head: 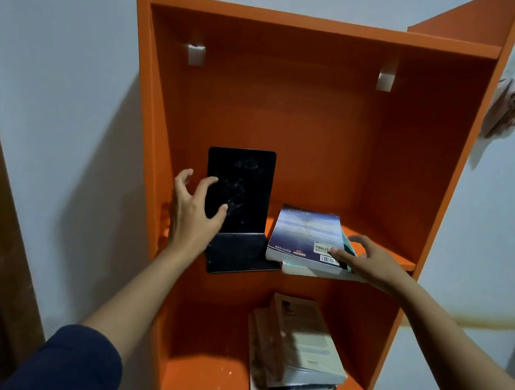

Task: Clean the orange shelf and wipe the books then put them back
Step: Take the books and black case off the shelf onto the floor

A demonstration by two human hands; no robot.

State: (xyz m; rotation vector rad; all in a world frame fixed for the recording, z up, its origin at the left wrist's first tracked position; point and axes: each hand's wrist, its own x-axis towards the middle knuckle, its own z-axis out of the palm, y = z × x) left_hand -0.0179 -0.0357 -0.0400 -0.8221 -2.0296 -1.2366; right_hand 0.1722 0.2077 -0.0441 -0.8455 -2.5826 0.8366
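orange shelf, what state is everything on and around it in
orange shelf, upright, specks on lower board
bookend, standing, smudged, base overhanging the edge
blue book, closed, flat on another book
lower stack, closed books lying flat, askew
cloth, hanging on the wall
left hand, fingers spread at the bookend
right hand, resting on the blue book

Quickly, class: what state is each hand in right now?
Left hand: open, fingers spread against the black bookend.
Right hand: open, thumb touching the blue book.
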